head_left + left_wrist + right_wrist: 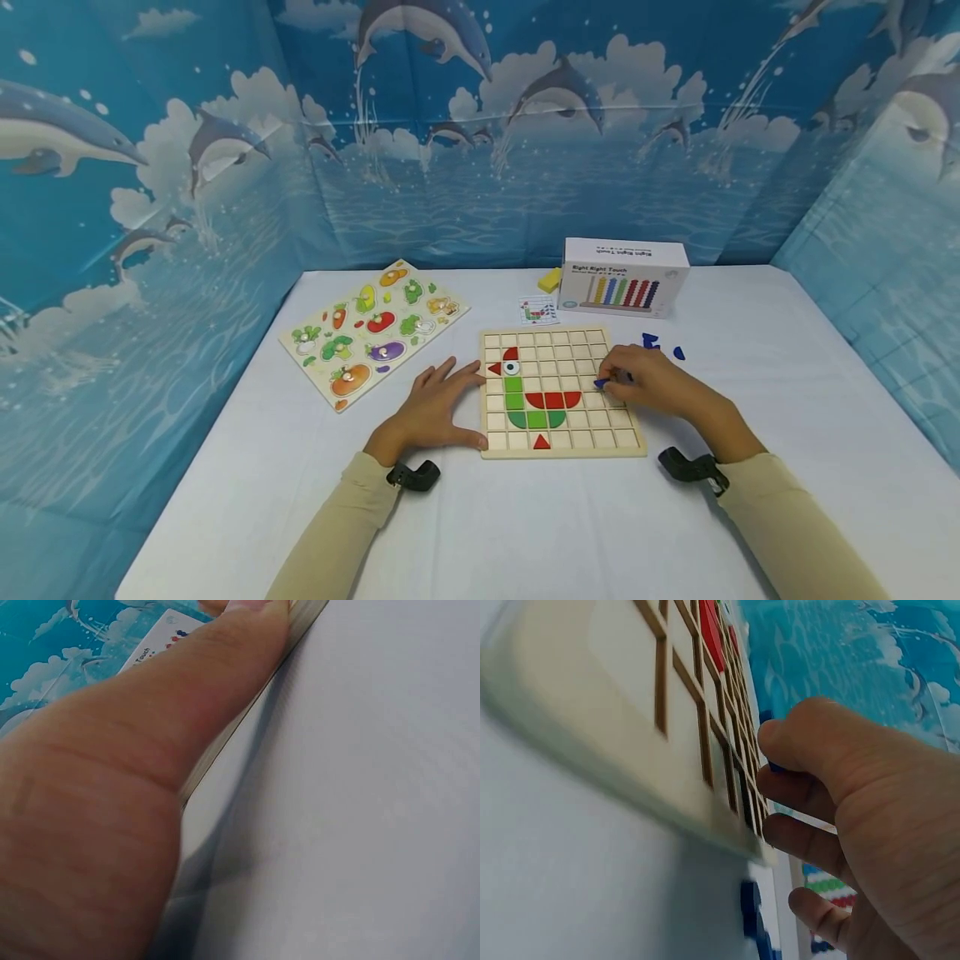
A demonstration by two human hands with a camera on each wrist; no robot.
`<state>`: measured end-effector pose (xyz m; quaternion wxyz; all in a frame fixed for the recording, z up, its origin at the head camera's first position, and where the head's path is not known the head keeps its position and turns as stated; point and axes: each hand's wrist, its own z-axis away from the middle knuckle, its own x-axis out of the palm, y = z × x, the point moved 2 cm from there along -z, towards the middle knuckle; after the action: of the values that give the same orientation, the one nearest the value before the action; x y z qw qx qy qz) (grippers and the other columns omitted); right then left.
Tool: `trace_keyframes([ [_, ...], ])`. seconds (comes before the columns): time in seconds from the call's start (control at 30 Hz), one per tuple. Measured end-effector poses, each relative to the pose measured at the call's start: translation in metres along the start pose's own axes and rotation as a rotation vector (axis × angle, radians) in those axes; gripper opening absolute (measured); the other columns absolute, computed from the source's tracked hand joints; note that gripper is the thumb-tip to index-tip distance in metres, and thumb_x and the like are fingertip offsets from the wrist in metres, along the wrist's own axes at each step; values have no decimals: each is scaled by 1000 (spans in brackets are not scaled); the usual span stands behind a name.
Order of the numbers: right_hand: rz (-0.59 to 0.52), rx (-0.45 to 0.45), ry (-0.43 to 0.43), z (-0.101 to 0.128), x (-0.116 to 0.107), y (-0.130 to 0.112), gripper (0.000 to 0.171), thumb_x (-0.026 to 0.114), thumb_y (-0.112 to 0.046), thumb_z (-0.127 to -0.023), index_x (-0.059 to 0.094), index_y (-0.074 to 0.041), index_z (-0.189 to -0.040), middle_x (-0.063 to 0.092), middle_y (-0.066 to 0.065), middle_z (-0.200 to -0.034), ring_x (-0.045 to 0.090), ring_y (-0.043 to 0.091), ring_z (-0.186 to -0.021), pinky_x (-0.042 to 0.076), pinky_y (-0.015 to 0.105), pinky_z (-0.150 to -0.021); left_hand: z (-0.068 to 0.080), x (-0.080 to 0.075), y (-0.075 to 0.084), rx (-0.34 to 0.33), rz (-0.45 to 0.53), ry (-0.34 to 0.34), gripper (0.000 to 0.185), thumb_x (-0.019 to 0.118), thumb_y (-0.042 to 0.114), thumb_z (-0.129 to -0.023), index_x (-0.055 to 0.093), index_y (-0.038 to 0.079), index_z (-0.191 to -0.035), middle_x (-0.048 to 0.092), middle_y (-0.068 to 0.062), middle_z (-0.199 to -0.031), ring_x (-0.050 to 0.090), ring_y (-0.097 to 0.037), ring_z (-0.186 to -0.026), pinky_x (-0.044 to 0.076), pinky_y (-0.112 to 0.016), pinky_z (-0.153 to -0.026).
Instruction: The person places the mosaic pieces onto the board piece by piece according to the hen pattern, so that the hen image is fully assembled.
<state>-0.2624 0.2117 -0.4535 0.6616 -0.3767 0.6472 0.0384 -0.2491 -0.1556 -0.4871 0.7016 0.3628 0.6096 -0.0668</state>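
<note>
Dolphin-printed cloth backs a white table. Right hand pinches a blue piece over the right side of the grid board, right of the red row; the piece's long axis is unclear. Left hand, farther from it, touches the board's left edge, thumb and fingers spread.
</note>
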Motion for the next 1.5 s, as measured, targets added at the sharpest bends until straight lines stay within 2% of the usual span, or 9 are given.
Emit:
trace_keyframes([
  [0.13,11,-62,-16,-14,5,-6,17,76,-10,-89,69,-21,-100,62,-9,-101,52,17,-95,49,43,-86,0,1,-1,3,7,1,99,72,79,-70,46,27,-150,24,6,-166,6,-30,-154,5,-55,-118],
  [0.33,17,-70,-65,-32,9,-11,17,78,-13,-89,70,-26,-98,61,-7,-109,48,20,-103,41,46,-86,0,2,-2,0,7,1,100,72,80,-69,46,28,-150,24,7,-166,5,-28,-154,6,-53,-118],
  [0.5,17,-72,-107,-41,11,-14,16,77,-14,-89,71,-27,-96,58,-6,-110,47,21,-106,40,48,-88,0,1,-3,3,2,4,99,72,80,-69,46,29,-150,24,6,-166,6,-29,-154,7,-54,-118],
  [0.83,14,-17,-152,-42,9,-22,19,74,-12,-90,74,-29,-100,58,-1,-114,47,25,-109,41,54,-90,0,2,-3,-10,-1,-5,101,72,81,-69,45,29,-150,23,7,-166,5,-28,-154,6,-53,-119],
  [1.2,23,-33,-153,-43,8,-23,22,74,-8,-91,75,-29,-97,58,0,-111,48,25,-106,44,50,-86,0,2,-3,-13,-3,-5,100,72,80,-69,45,29,-151,23,8,-166,4,-27,-154,6,-52,-119],
  [1.5,18,-34,-152,-40,8,-24,22,72,-7,-92,75,-28,-97,57,2,-116,48,27,-108,43,53,-87,-1,2,-2,-16,-5,-6,99,73,79,-69,46,29,-150,23,7,-166,4,-27,-154,5,-52,-119],
])
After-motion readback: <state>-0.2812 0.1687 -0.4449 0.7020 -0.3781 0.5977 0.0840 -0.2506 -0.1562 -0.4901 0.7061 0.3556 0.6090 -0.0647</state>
